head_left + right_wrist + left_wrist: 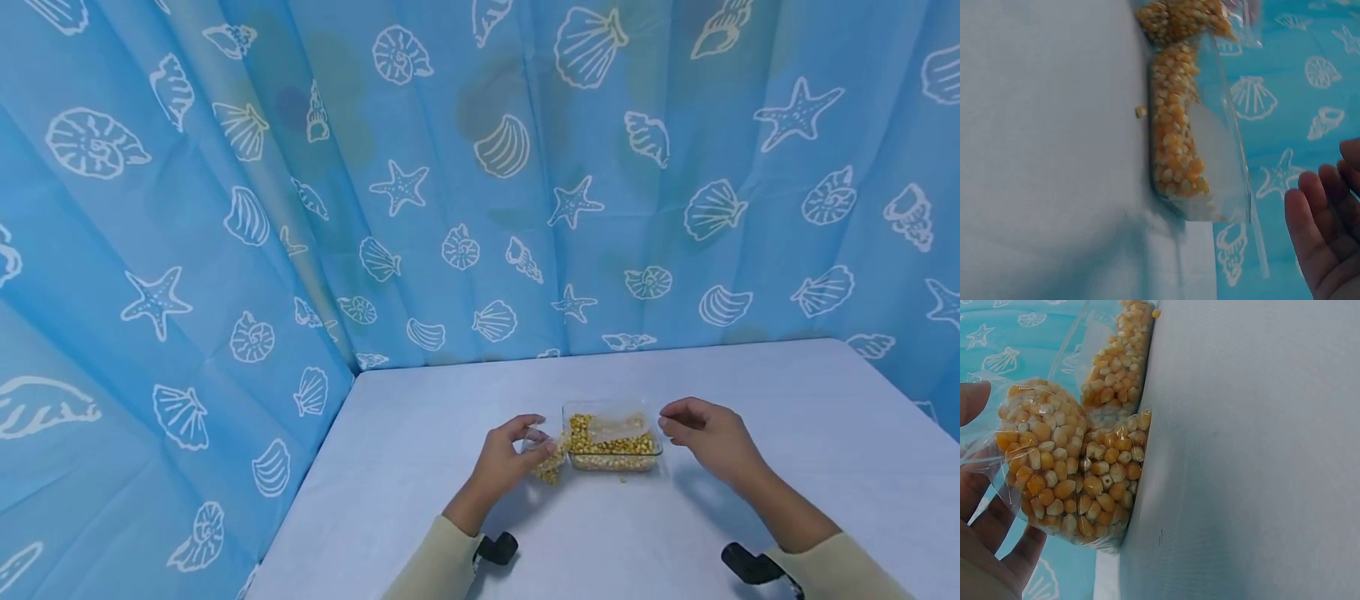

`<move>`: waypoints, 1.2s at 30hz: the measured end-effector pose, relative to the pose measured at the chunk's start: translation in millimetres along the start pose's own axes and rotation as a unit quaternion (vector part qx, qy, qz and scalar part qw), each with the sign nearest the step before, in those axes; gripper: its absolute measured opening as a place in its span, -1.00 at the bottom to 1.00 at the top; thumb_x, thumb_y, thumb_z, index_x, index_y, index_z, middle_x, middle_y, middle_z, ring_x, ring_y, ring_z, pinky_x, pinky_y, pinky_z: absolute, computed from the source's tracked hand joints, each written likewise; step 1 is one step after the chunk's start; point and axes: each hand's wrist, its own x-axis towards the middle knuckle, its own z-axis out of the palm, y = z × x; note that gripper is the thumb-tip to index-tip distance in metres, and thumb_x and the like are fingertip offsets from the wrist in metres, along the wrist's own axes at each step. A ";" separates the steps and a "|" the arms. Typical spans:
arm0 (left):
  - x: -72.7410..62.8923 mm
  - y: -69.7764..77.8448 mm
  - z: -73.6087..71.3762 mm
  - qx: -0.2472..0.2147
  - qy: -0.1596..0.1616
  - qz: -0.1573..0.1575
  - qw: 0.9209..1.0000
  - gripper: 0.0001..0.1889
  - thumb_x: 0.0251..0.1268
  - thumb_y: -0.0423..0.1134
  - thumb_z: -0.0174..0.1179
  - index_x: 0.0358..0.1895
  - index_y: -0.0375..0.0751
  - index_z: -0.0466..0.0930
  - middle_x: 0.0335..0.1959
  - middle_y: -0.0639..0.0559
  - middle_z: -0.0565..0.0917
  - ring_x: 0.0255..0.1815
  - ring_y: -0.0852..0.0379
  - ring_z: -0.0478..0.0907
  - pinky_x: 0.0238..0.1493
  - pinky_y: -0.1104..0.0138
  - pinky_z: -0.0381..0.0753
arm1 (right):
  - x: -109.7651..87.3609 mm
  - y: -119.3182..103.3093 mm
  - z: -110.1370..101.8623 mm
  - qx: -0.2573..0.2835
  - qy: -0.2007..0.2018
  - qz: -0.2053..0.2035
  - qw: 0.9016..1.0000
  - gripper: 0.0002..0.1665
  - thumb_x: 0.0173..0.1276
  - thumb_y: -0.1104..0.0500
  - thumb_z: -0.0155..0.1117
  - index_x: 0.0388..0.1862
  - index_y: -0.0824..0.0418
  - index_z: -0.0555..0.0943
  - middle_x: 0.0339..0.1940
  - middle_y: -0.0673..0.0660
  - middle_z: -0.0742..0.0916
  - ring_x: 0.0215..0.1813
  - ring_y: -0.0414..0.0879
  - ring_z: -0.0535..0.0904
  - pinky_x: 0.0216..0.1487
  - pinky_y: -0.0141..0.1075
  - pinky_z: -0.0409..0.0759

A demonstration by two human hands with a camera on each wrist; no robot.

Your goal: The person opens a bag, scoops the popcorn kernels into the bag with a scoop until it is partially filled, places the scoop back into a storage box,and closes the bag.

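Note:
My left hand pinches the top of a clear plastic bag of corn kernels, thumb on one side and fingers on the other. The full bag sits at the table top, right against the left end of a clear rectangular container. Yellow kernels fill the lower part of that container, and a pale translucent piece shows over them. Off the container's right end, my right hand hovers with fingers loosely bent and nothing in them.
One loose kernel lies on the white tablecloth just in front of the container. Behind and to the left hangs a blue curtain printed with shells and starfish. Black straps with mounts sit at both wrists.

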 end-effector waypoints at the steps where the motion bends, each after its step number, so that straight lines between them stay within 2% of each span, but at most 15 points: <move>1: 0.0 0.1 -0.4 0.001 0.000 0.000 1.000 -0.55 0.23 0.06 0.32 0.17 0.06 0.56 -0.23 0.31 0.68 0.11 0.15 0.52 0.17 -0.10 0.39 | -1.3 -2.5 2.7 -0.009 -0.010 -0.013 1.000 -0.66 0.43 0.06 0.23 0.02 0.28 0.59 -0.14 0.14 0.70 -0.15 0.00 0.64 -0.19 -0.14 0.64; 7: -1.0 1.5 -2.4 0.002 0.000 -0.009 1.000 -0.54 0.22 0.06 0.33 0.17 0.08 0.56 -0.23 0.32 0.68 0.15 0.11 0.50 0.19 -0.13 0.36 | -8.0 -7.3 18.2 -0.076 -0.063 -0.083 0.992 -0.84 0.36 0.17 0.31 -0.12 0.17 0.68 -0.27 -0.07 0.71 -0.17 -0.07 0.65 -0.28 -0.26 0.60; 16: -2.0 2.1 -3.3 0.006 -0.005 -0.006 1.000 -0.55 0.24 0.06 0.32 0.17 0.05 0.57 -0.23 0.32 0.68 0.16 0.10 0.50 0.21 -0.12 0.34 | -12.9 -7.9 34.3 -0.137 -0.112 -0.097 0.979 -0.88 0.31 0.21 0.34 -0.19 0.11 0.73 -0.29 -0.08 0.73 -0.22 -0.17 0.64 -0.24 -0.23 0.62; 19: -1.5 2.2 -3.9 0.010 -0.004 0.004 1.000 -0.55 0.25 0.07 0.31 0.17 0.05 0.56 -0.23 0.33 0.69 0.15 0.12 0.51 0.21 -0.10 0.35 | -12.8 -8.6 38.6 -0.176 -0.132 -0.117 0.968 -0.87 0.28 0.22 0.36 -0.20 0.09 0.75 -0.31 -0.12 0.73 -0.24 -0.20 0.63 -0.27 -0.25 0.61; 24: -1.0 -2.0 -4.0 0.015 -0.001 0.016 1.000 -0.54 0.26 0.06 0.30 0.18 0.02 0.57 -0.26 0.34 0.69 0.13 0.14 0.52 0.19 -0.07 0.39 | -12.7 -7.0 45.0 -0.240 -0.155 -0.195 0.938 -0.88 0.26 0.19 0.38 -0.22 0.06 0.75 -0.30 -0.15 0.74 -0.23 -0.20 0.66 -0.26 -0.23 0.61; 26: -1.4 -4.8 -3.5 0.014 -0.003 0.015 1.000 -0.52 0.26 0.06 0.30 0.19 -0.03 0.57 -0.26 0.35 0.69 0.12 0.13 0.52 0.18 -0.07 0.39 | -12.9 -6.4 46.7 -0.248 -0.162 -0.212 0.931 -0.88 0.25 0.20 0.39 -0.23 0.07 0.75 -0.29 -0.12 0.75 -0.21 -0.16 0.67 -0.24 -0.20 0.62; 31: -2.1 -6.4 -3.2 0.008 -0.005 0.013 1.000 -0.47 0.26 0.08 0.29 0.21 -0.13 0.55 -0.25 0.34 0.69 0.14 0.11 0.51 0.18 -0.10 0.38 | -11.2 -5.0 50.8 -0.254 -0.199 -0.200 0.925 -0.88 0.21 0.21 0.41 -0.24 0.09 0.74 -0.30 -0.09 0.75 -0.20 -0.12 0.67 -0.20 -0.13 0.62; 36: -0.2 -2.0 -4.2 0.010 -0.006 0.018 1.000 -0.48 0.26 0.08 0.28 0.21 -0.10 0.55 -0.25 0.34 0.69 0.12 0.13 0.52 0.17 -0.08 0.39 | -6.9 -1.0 55.7 -0.277 -0.218 -0.174 0.919 -0.88 0.19 0.22 0.43 -0.28 0.04 0.75 -0.34 -0.14 0.73 -0.24 -0.17 0.66 -0.19 -0.15 0.61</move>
